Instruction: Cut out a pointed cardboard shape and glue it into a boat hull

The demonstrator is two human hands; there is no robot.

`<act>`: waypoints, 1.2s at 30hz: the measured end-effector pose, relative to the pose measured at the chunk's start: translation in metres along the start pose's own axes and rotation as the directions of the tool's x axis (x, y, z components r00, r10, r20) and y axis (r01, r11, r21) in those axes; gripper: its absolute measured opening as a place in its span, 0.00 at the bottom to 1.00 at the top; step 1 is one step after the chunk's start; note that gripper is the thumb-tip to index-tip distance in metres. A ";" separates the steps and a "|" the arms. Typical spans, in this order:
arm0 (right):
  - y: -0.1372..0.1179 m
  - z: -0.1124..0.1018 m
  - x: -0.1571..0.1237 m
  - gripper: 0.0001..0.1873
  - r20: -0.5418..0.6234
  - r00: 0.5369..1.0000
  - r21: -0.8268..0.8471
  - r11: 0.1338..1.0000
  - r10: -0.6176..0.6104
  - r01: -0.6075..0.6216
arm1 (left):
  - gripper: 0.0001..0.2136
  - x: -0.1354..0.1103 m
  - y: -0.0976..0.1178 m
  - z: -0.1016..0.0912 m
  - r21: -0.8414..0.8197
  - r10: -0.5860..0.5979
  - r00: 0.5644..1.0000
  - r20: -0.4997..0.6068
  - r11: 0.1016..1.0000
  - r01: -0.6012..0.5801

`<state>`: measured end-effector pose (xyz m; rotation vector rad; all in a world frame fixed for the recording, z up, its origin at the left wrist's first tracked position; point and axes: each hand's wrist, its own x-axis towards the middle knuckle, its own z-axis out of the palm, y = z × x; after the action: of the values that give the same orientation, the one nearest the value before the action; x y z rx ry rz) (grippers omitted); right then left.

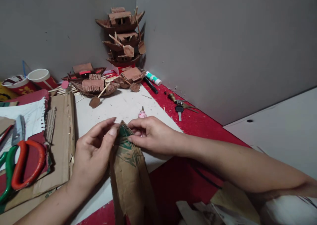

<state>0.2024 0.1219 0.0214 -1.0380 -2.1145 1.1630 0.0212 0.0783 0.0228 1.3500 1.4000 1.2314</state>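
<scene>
A long brown cardboard piece (127,175) with green print narrows to a point at its far end, its sides bent up like a hull. My left hand (95,147) holds its left edge near that tip, thumb on the near side and the other fingers partly hidden behind. On the opposite edge, my right hand (156,136) pinches the cardboard between thumb and fingers. Just behind the right hand stands a small pink bottle (142,113) with a pointed tip, partly covered by the fingers. Both hands are over a white board (111,109).
Several finished cardboard boats (95,86) with paddles stand at the back, some stacked in the corner. Scissors (27,165) and cardboard sheets (61,132) lie left, below paper cups (42,78). A glue stick (153,78), a black marker (150,85) and keys (179,109) line the right wall.
</scene>
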 end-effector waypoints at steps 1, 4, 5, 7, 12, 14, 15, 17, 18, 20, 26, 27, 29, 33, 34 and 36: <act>-0.001 -0.001 0.000 0.05 -0.027 1.000 0.018 1.000 0.005 -0.005 | 0.17 0.002 0.000 -0.001 -0.047 -0.017 1.000 -0.017 0.999 0.016; -0.004 -0.005 0.002 0.06 -0.119 0.987 0.229 0.971 0.104 -0.075 | 0.18 0.010 -0.002 -0.005 -0.233 -0.086 0.996 -0.032 0.969 0.076; -0.004 -0.006 0.004 0.03 -0.126 0.980 0.338 0.936 0.152 -0.102 | 0.18 0.012 -0.002 -0.007 -0.286 -0.122 0.992 -0.015 0.952 0.113; -0.004 -0.007 0.006 0.05 -0.127 0.966 0.511 0.850 0.226 -0.131 | 0.20 0.015 0.000 -0.008 -0.321 -0.229 0.971 0.073 0.916 0.240; -0.001 -0.008 0.012 0.12 -0.206 0.938 0.619 0.780 0.277 -0.095 | 0.19 0.008 0.022 -0.001 -0.331 -0.559 0.816 0.148 0.749 0.574; -0.001 -0.008 0.012 0.13 -0.199 0.938 0.646 0.758 0.283 -0.091 | 0.22 0.004 0.030 0.004 -0.375 -0.637 0.748 0.188 0.657 0.654; -0.001 -0.008 0.012 0.13 -0.185 0.941 0.659 0.746 0.283 -0.094 | 0.25 0.002 0.032 0.006 -0.385 -0.652 0.727 0.217 0.627 0.677; -0.001 -0.007 0.012 0.14 -0.156 0.948 0.672 0.734 0.276 -0.103 | 0.30 0.001 0.034 0.009 -0.381 -0.648 0.712 0.271 0.607 0.697; -0.001 -0.007 0.012 0.14 -0.146 0.952 0.669 0.736 0.268 -0.104 | 0.32 0.001 0.034 0.010 -0.369 -0.636 0.709 0.305 0.607 0.704; -0.001 -0.006 0.012 0.13 -0.135 0.961 0.652 0.752 0.239 -0.096 | 0.36 0.000 0.032 0.012 -0.339 -0.616 0.685 0.390 0.595 0.729; -0.005 -0.004 0.008 0.13 -0.089 0.971 0.663 0.741 0.220 -0.107 | 0.41 0.001 0.026 0.014 -0.326 -0.595 0.610 0.523 0.522 0.788; -0.005 -0.005 0.008 0.14 -0.081 0.972 0.660 0.742 0.223 -0.115 | 0.40 0.002 0.025 0.013 -0.337 -0.592 0.615 0.521 0.519 0.786; -0.004 -0.006 0.008 0.16 -0.051 0.972 0.656 0.742 0.228 -0.140 | 0.38 0.004 0.022 0.011 -0.344 -0.596 0.618 0.513 0.517 0.784; 0.004 -0.008 0.011 0.10 0.027 0.969 0.678 0.708 0.246 -0.198 | 0.31 0.011 0.014 0.001 -0.303 -0.597 0.548 0.586 0.466 0.831; 0.005 -0.008 0.011 0.10 0.033 0.968 0.684 0.701 0.250 -0.205 | 0.28 0.012 0.013 -0.002 -0.321 -0.575 0.553 0.602 0.460 0.828; 0.006 -0.009 0.012 0.10 0.030 0.964 0.677 0.704 0.265 -0.215 | 0.24 0.013 0.012 -0.006 -0.388 -0.521 0.611 0.596 0.480 0.787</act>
<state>0.2042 0.1379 0.0214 -0.9776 -1.3094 1.8097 0.0162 0.0904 0.0365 0.4177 0.9182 0.6848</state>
